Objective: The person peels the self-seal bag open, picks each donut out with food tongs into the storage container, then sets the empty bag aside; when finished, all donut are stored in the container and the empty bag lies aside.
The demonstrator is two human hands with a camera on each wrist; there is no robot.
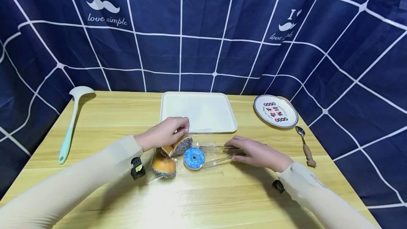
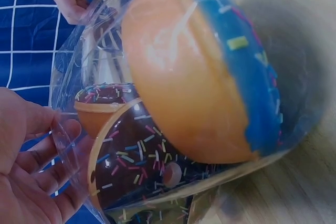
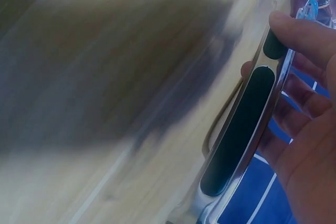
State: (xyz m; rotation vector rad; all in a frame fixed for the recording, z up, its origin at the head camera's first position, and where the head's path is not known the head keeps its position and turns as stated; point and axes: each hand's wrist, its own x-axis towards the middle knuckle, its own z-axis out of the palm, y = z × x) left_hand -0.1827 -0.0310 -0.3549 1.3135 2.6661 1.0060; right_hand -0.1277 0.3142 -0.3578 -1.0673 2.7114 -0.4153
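Observation:
My left hand (image 1: 165,133) holds the side of a clear plastic bag (image 2: 65,98), its thumb and fingers at the film. Inside the bag lie several toy donuts: one with blue icing and an orange base (image 2: 173,72), and chocolate ones with sprinkles (image 2: 131,156). A flat blue donut (image 1: 194,158) lies at the bag's right side. My right hand (image 1: 257,153) grips metal tongs (image 3: 239,129) with dark green handle inlays, thumb on one arm and fingers round the other. The tongs' arms are spread and point left into the bag, their tips near the blue donut.
Behind the bag lies a white tray (image 1: 198,110). A white plate with red characters (image 1: 276,111) stands at the back right, a spoon with a brown handle (image 1: 306,149) in front of it. On the far left lies a ladle with a mint handle (image 1: 68,135).

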